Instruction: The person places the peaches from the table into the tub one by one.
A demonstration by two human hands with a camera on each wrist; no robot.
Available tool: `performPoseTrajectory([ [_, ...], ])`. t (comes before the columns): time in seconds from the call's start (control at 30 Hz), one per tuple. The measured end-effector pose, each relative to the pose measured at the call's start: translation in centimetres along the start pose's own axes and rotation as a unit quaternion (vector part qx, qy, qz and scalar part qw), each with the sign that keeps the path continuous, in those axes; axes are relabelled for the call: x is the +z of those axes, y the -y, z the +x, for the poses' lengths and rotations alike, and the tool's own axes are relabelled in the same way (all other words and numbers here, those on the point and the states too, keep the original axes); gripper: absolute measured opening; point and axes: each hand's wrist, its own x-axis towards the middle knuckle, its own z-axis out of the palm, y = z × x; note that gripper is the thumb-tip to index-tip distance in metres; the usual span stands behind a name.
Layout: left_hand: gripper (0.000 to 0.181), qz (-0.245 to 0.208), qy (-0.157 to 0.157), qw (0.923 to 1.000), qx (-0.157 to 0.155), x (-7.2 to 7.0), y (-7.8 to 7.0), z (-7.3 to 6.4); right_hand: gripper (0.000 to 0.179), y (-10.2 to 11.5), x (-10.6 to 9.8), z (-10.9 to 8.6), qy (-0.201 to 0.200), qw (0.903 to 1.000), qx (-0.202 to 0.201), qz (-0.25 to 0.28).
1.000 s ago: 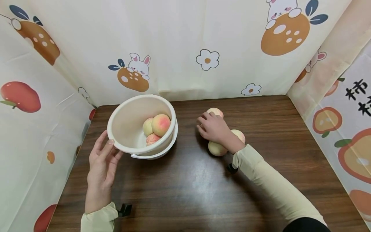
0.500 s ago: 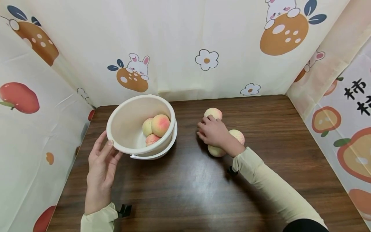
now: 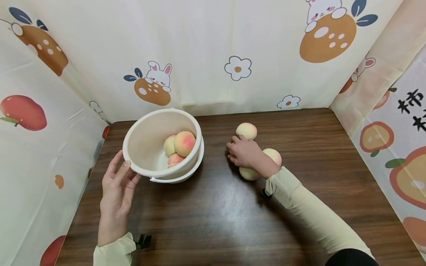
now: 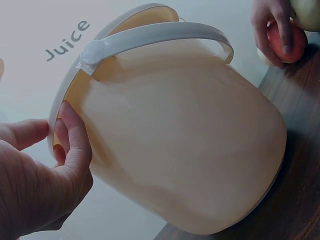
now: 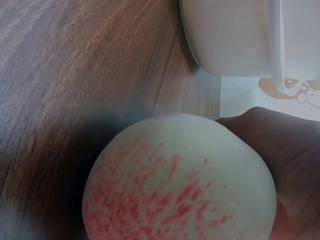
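The left grip [image 3: 116, 192] pinches the rim of a round, cream-white plastic bucket [image 3: 143, 147] just beyond it, presumably to steady it. Inside, up and right of that grip, sit three round yellow-and-pink peaches [image 3: 185, 144], bunched at one side, likely because they roll together. Well to the right, the right grip [image 3: 246, 152] curls over a round red peach [image 4: 296, 45], glimpsed under its fingers from the left wrist view; that hold probably stops it rolling. A pale cream-pink peach [image 3: 246, 130] lies just beyond this grip on the dark brown wood-grain bench [image 3: 216, 221]; two more peaches [image 3: 249, 174] lie beside its wrist. On the fruit-printed fabric backdrop [image 3: 199, 44] I can read "Juice" [image 4: 67, 42] above the left grip, and, far right of both, "柿" [image 3: 411, 100]. I see no brand on the bucket.
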Motion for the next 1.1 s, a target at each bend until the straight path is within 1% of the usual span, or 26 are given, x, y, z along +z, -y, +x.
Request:
performPoseTrajectory([
  [0.23,0.053,-0.002,0.002,1.0,-0.002,0.0,0.1,0.0,0.021,-0.1,0.0,0.2,0.003,0.9999,0.004,0.015],
  [0.53,0.053,-0.004,0.004,1.0,0.0,0.0,0.1,0.0,0.022,-0.1,0.0,0.4,-0.017,0.9995,0.006,0.025],
  [0.7,0.053,-0.005,0.003,1.0,0.0,0.0,0.1,0.0,0.02,0.0,-0.2,0.5,-0.043,0.9988,0.002,0.022],
  [0.87,0.053,-0.01,0.005,0.9999,-0.001,-0.1,0.1,0.0,0.019,0.1,-0.5,0.8,-0.081,0.9964,-0.014,0.018],
  [1.1,0.053,-0.013,0.008,0.9999,-0.003,-0.1,0.1,0.0,0.017,0.4,-1.2,1.0,-0.112,0.9931,-0.032,0.011],
])
